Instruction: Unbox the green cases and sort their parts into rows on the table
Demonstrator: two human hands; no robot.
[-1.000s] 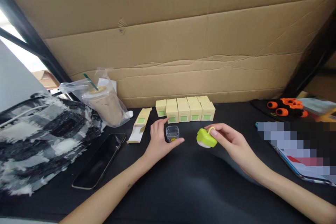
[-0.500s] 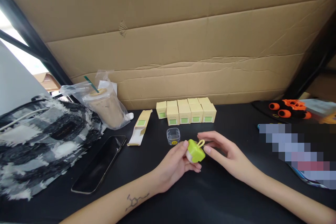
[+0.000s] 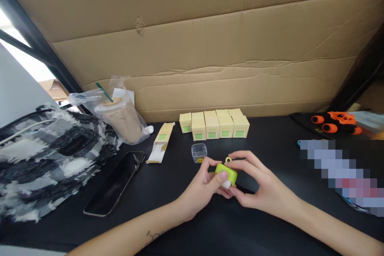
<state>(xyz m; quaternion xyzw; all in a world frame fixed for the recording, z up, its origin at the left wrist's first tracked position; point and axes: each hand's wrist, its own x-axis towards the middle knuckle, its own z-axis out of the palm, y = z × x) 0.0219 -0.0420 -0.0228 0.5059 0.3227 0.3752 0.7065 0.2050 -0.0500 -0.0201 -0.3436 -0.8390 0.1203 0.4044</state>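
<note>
A small lime-green gadget (image 3: 227, 172) with a white underside and a yellow loop sits between both hands above the black table (image 3: 192, 224). My left hand (image 3: 204, 186) grips it from the left, thumb on its top. My right hand (image 3: 258, 186) holds it from the right, fingertips at the loop and under the white part. Just behind, a small clear plastic case (image 3: 199, 153) stands on the table, apart from the hands.
A row of small yellow boxes (image 3: 214, 126) lines the cardboard wall (image 3: 210, 48). A flattened box (image 3: 160, 143), a phone (image 3: 115, 183), a bagged iced drink (image 3: 120, 118) and a furry bag (image 3: 45, 156) lie left. An orange toy (image 3: 337, 122) sits right.
My left hand left the clear case and took the green gadget from my right hand. Both hands have since closed around it, slightly nearer to me.
</note>
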